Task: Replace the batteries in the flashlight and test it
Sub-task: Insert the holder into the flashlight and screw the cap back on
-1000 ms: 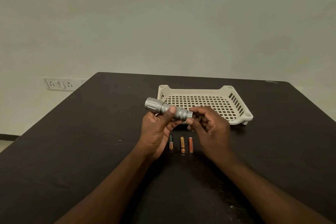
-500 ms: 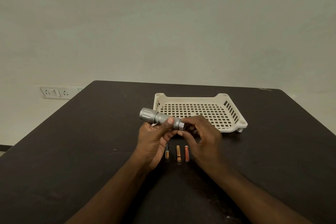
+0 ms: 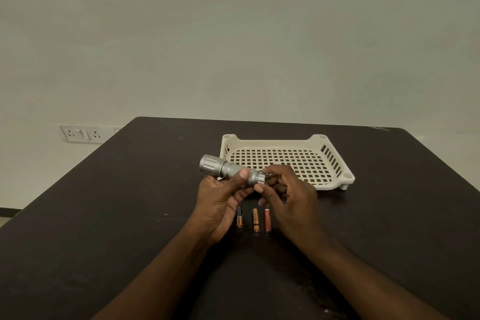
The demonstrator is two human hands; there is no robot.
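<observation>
Left hand [image 3: 223, 200] is up off the desk [image 3: 130, 215], palm turned inward, fingers wrapped under the silver flashlight [image 3: 228, 170] and thumb pressed across its barrel — head end angled up and to the left. Right hand [image 3: 288, 195] comes in from the other side, fingertips pinching the tail cap [image 3: 260, 178]. Three batteries [image 3: 255, 220] lie side by side below the hands, just in front of a white slotted tray [image 3: 345, 176].

- I see a dark table [image 3: 109, 228] under a pale wall [image 3: 233, 34].
- A cream slotted tray [image 3: 346, 176] sits far right of centre.
- Wall sockets [image 3: 82, 134] show far left.
</observation>
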